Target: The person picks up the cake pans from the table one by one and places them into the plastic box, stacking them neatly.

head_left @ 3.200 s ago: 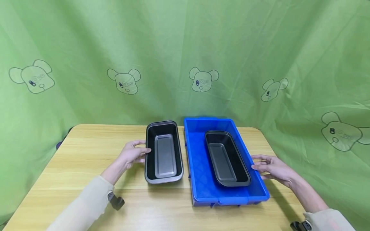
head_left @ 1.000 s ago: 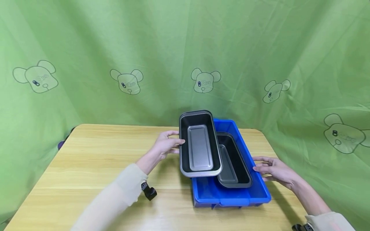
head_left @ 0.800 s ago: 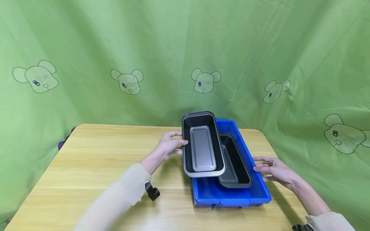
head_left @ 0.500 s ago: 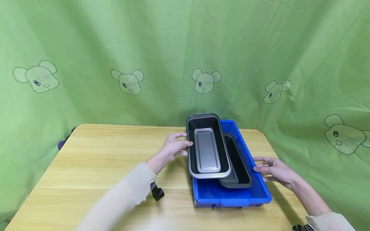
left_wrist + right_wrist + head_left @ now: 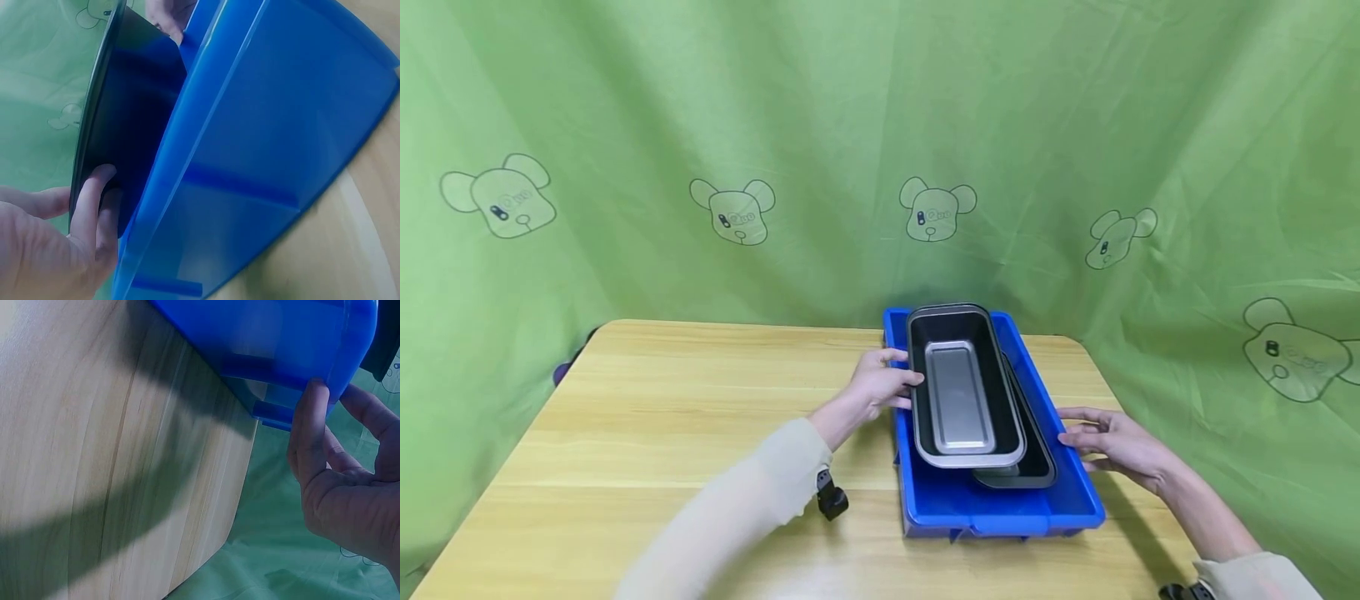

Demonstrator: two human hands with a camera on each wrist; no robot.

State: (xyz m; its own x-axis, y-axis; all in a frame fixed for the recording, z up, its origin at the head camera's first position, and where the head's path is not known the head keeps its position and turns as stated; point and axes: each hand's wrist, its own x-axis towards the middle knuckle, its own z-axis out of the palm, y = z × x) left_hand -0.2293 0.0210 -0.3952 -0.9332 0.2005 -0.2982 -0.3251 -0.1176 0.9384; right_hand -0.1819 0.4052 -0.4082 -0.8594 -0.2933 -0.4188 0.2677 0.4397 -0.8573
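Observation:
In the head view my left hand (image 5: 880, 383) grips the left long rim of a dark loaf pan (image 5: 958, 396), thumb over the rim and fingers against its outer wall. The left wrist view has this loaf pan (image 5: 134, 81) tilted at the rim of the blue bin (image 5: 244, 119). A second loaf pan (image 5: 1037, 454) lies inside the blue bin (image 5: 940, 504), mostly covered by the first. At the bin's right side, my right hand (image 5: 1112, 442) pinches the rim; the right wrist view shows its fingers (image 5: 312, 419) on the outer wall.
The bin stands on a light wooden table (image 5: 647, 400), near its back edge and toward the right. A green curtain (image 5: 820, 125) with mouse-head drawings hangs behind the table.
My left hand has carried the loaf pan from left of the bin to the right, then down over the second pan. The right hand has stayed at the bin's rim.

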